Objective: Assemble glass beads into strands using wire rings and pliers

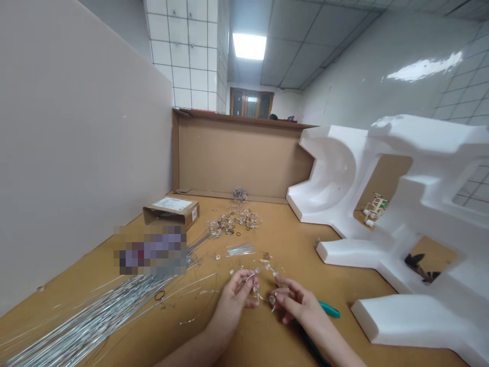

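Near the front of the table, my left hand (241, 291) pinches one side of a thin wire strung with clear beads (272, 299). On the opposite side my right hand (293, 299) has its fingers closed on the same beaded wire, which bends between the two hands. Beneath my right wrist lies a tool with a teal handle (329, 309); its working end is hidden. Just beyond my fingers rests a small bundle of short silvery sticks (240, 250).
Long metal wires (95, 311) spread over the left side. Loose rings and beads (237, 221) lie farther back, before a cardboard panel (237, 153). An opened small box (171, 209) stands back left. White foam packing (344, 255) borders the right.
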`<state>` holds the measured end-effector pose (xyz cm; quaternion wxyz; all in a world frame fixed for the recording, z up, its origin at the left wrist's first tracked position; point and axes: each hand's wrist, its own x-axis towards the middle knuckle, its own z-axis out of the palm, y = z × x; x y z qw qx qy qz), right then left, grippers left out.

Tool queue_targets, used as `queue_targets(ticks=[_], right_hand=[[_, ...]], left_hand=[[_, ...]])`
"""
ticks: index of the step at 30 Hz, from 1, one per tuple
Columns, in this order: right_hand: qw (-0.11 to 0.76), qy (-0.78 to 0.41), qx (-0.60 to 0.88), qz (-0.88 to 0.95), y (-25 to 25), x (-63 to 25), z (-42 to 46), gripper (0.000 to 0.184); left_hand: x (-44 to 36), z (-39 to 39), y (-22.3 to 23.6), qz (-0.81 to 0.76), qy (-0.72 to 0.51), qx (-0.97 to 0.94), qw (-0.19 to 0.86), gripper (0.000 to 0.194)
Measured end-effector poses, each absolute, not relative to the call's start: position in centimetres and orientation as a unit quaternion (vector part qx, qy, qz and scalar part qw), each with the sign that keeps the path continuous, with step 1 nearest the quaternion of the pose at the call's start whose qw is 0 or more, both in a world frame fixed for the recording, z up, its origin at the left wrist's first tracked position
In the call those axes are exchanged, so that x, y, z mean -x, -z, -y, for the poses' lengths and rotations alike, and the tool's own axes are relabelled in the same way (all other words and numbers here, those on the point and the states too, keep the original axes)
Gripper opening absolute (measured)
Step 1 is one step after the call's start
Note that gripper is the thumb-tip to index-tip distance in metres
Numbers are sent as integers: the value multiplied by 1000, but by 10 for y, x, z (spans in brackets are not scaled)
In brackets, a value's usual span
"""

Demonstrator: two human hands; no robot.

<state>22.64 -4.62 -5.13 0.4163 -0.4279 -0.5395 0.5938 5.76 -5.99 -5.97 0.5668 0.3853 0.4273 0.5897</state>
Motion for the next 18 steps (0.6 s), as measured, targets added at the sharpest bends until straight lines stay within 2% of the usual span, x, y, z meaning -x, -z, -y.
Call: queue_targets(ticks=[11,15,18], right_hand=[[517,-585,375,499,60,-223,43,43],[500,-615,369,486,63,-222,42,43],[487,-624,375,483,62,-220,45,43]], left_hand=[[-65,67,60,-375,-572,-413,601,33],[-69,68,63,-352,-521,-403,665,39],[-71,70,62,-352,-532,-376,673,39]])
